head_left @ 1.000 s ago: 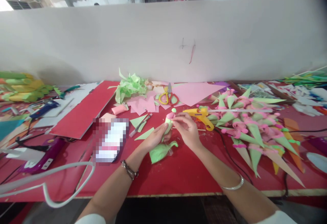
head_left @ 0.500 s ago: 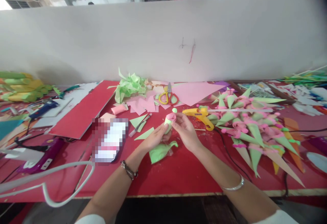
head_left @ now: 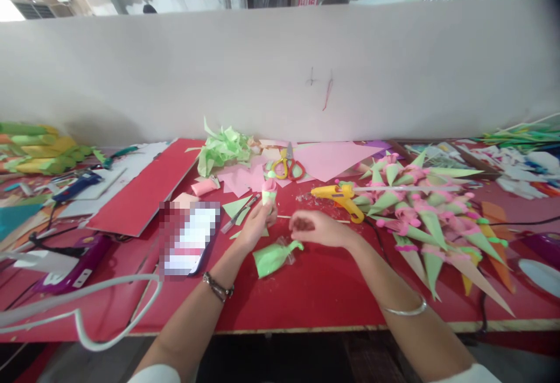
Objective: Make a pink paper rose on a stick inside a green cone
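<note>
My left hand is closed around a small paper cone flower, pink rolled paper in a pale green wrap with a light green ball at its top. To the right, my right hand is apart from it, fingers loosely bent with a gap to the thumb and nothing seen in them. Just below and between the hands lies a bag of soft green clay, its twisted neck near my right fingertips. A yellow glue gun rests beyond my right hand.
Many finished-looking pink and green paper cones are heaped at right. Scissors, pink paper and crumpled green paper lie at the back. A phone, a red board and a white cable are at left.
My right hand has let go of the cone flower and moved down and right. My left hand has carried the flower a little left and up.
</note>
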`<state>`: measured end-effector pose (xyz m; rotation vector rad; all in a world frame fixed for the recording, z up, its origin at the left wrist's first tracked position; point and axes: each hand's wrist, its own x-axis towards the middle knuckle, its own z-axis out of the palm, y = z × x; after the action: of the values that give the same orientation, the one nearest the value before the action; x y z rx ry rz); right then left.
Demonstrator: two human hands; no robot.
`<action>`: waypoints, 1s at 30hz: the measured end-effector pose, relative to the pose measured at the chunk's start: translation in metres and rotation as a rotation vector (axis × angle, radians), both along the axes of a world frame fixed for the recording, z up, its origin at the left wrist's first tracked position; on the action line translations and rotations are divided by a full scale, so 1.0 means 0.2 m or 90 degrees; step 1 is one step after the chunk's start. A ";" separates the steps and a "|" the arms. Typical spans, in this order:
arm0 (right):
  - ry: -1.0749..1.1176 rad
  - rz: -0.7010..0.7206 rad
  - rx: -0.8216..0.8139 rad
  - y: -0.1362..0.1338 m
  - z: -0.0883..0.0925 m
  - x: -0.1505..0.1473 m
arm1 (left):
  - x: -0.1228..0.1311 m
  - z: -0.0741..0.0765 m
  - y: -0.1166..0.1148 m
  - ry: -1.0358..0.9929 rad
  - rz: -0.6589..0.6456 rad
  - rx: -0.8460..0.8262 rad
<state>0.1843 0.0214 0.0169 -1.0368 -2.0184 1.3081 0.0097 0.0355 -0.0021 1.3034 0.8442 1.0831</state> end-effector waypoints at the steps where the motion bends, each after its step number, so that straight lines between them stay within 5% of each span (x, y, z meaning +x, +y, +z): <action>1: -0.068 0.049 -0.004 -0.01 0.01 0.03 | 0.00 0.00 0.00 0.011 0.016 0.007; 4: -0.163 0.078 0.020 -0.02 0.02 0.09 | -0.01 0.01 -0.02 0.105 0.051 0.010; 7: -0.172 0.068 0.067 -0.03 0.00 0.08 | -0.01 0.01 -0.03 0.188 -0.025 -0.023; 9: -0.151 0.052 0.092 -0.03 -0.01 0.06 | -0.02 0.01 -0.03 0.197 -0.078 -0.040; 16: 0.017 -0.087 0.171 -0.03 -0.04 -0.04 | -0.02 -0.01 -0.03 0.179 -0.033 -0.018; 23: 0.051 -0.167 0.226 -0.05 -0.04 -0.10 | -0.02 0.00 -0.02 0.225 -0.074 0.025; 30: 0.141 -0.171 0.123 -0.02 -0.07 -0.09 | -0.04 0.00 0.00 0.257 -0.053 0.057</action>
<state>0.1664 0.0167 0.0019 -0.9852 -1.7332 1.0190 0.0019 0.0361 -0.0030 1.6494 1.0355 0.8099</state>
